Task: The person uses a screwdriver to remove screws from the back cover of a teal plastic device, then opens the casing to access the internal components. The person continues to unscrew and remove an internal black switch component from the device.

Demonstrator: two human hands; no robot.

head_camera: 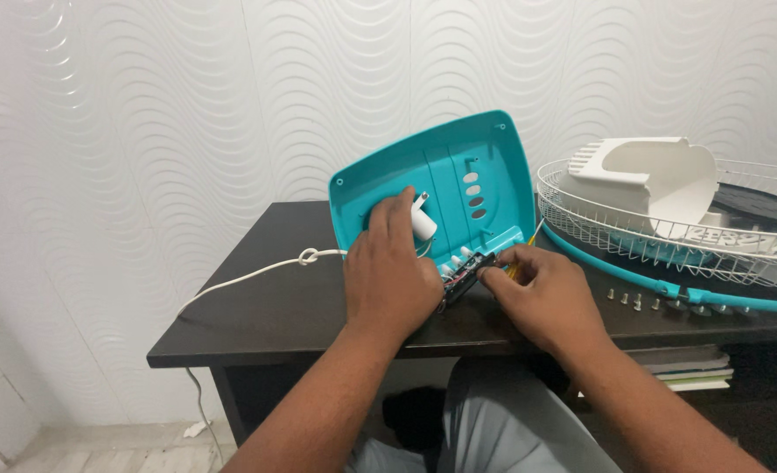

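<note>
A dark table (257,324) stands against a white wavy wall. On its right side rest a white wire fan grille (669,232) and a teal ring (669,287). A teal plastic fan base cover (459,175) stands tilted at the table's middle. The left hand (388,271) lies spread flat against the cover, steadying it. The right hand (542,293) pinches a small black switch board (463,278) at the cover's lower edge.

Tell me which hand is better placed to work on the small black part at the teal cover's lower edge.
Right, probably. The right hand already pinches the black part with its fingertips, while the left hand lies flat on the teal cover, steadying it on the table.
</note>
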